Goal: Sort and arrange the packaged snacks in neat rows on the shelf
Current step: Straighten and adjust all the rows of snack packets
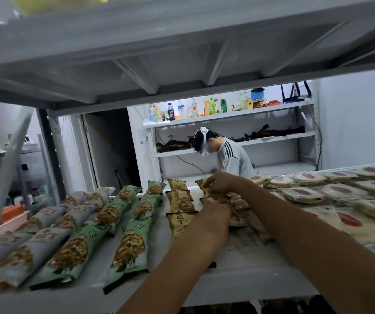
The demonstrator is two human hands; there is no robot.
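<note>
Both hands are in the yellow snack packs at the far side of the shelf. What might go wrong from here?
The right hand pinches a yellow pack at the open far edge of the shelf; it may slip off the back. The left hand reaches across the yellow row, so its forearm might skew it. The loose pile of flat white packs alongside could slide in.

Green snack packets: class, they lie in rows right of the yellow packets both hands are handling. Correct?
No. The head view shows the green snack packets in rows left of the yellow packets that the left hand and right hand are handling.
</note>
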